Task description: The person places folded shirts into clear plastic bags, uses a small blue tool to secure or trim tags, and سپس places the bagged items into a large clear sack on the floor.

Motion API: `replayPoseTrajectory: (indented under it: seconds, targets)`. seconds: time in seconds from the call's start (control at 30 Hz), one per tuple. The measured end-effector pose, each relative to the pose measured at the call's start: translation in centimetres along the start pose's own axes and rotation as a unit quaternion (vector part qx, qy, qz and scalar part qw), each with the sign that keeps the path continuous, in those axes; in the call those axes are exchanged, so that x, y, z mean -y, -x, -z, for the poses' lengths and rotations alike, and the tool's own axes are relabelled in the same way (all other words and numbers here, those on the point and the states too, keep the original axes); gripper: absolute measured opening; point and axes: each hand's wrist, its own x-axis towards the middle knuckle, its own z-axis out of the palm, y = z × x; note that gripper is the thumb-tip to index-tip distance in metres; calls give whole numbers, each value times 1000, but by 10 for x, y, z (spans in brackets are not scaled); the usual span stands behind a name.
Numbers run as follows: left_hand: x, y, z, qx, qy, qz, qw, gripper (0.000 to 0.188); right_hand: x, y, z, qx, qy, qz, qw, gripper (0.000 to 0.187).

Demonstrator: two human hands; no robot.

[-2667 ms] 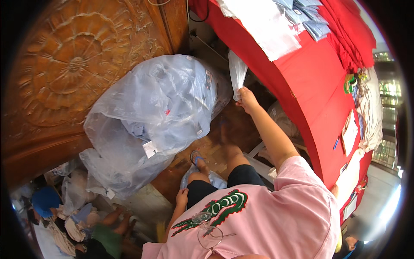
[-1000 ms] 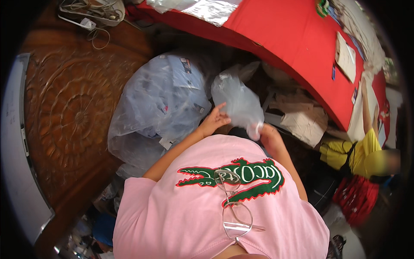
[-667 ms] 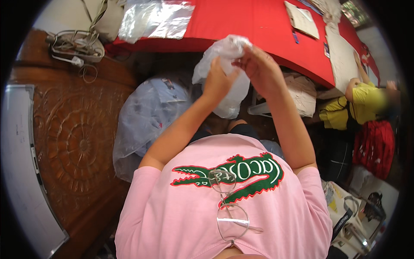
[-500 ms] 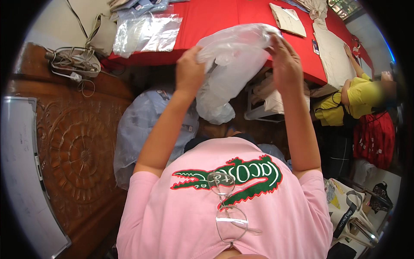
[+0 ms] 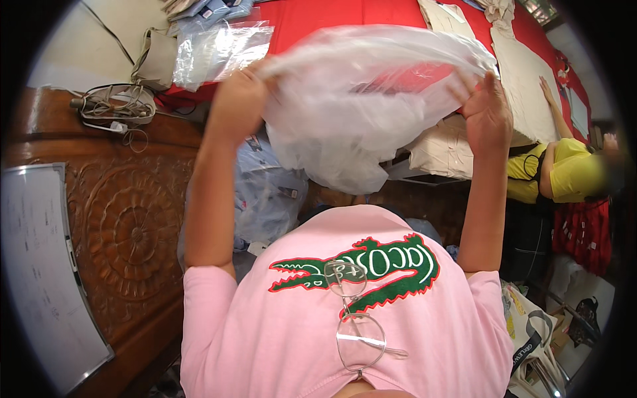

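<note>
A large clear plastic bag (image 5: pixel 332 132) hangs stretched between my two hands, its mouth spread wide in front of the red-covered table. At its left rim my left hand (image 5: pixel 237 106) is closed in a grip, somewhat blurred. My right hand (image 5: pixel 486 106) pinches the right end of the rim between thumb and fingers, with other fingers partly seen through the film. The bag's lower part droops below the table edge, wrinkled and blurred by motion. Behind it, folded beige garments (image 5: pixel 446 147) sit on a low shelf under the table.
Flat clear packets (image 5: pixel 219 56) and folded blue garments (image 5: pixel 209 13) lie on the red table (image 5: pixel 298 40). A filled plastic bag (image 5: pixel 269 199) of blue clothes stands at my left. A co-worker in yellow (image 5: pixel 564 169) reaches over beige cloth (image 5: pixel 524 86) at the right. Coiled cables (image 5: pixel 119 106) rest on carved wood.
My hands have moved apart, the left one leftward and the right one rightward. The clear bag is now pulled much wider between them.
</note>
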Motion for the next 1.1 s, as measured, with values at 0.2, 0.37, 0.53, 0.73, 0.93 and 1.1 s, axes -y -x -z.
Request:
replayPoseTrajectory:
  seconds: [0.2, 0.37, 0.53, 0.73, 0.93, 1.1]
  targets:
    - [73, 60, -172, 477, 5, 10, 879, 42, -43, 70, -6, 38, 27, -323, 945, 67]
    - [113, 67, -218, 504, 37, 3, 863, 33, -43, 82, 17, -24, 147, -296, 944, 64]
    - [112, 57, -208, 306, 246, 41, 919, 33, -46, 89, 25, 36, 27, -169, 985, 93]
    - [95, 13, -47, -18, 426, 48, 903, 42, -96, 131, 25, 328, 593, -197, 708, 77]
    - [116, 50, 57, -53, 396, 49, 916, 56, -183, 168, 63, 346, 675, -72, 648, 23]
    - [143, 94, 45, -66, 122, 133, 981, 78, -71, 122, -17, 247, 435, -61, 864, 8]
